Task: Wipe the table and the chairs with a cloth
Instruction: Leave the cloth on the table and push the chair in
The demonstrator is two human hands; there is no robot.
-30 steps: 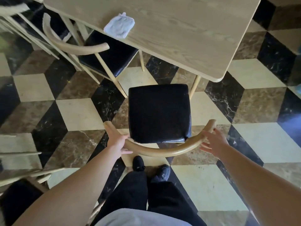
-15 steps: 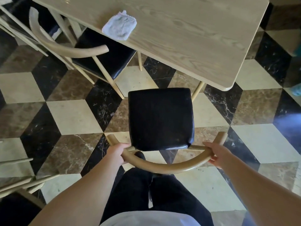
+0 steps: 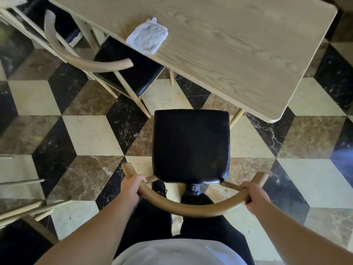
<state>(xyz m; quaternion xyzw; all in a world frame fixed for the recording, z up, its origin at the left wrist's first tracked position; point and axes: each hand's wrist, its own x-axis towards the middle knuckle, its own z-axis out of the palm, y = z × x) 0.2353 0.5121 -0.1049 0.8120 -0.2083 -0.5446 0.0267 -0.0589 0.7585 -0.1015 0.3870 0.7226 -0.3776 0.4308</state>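
The small pale grey folded cloth [image 3: 147, 35] is lying untouched at the edge of the light wooden desk [image 3: 238, 50], well ahead of both hands. The left hand [image 3: 131, 187] and right hand [image 3: 255, 197] are each gripping an end of the curved wooden backrest [image 3: 191, 208] of the black-cushioned chair [image 3: 191, 146] (pulled clear of the desk). Wiping is apparently not under way; whether anything is already wiped cannot be told. The second chair [image 3: 133, 71] is sitting tucked beyond the left hand.
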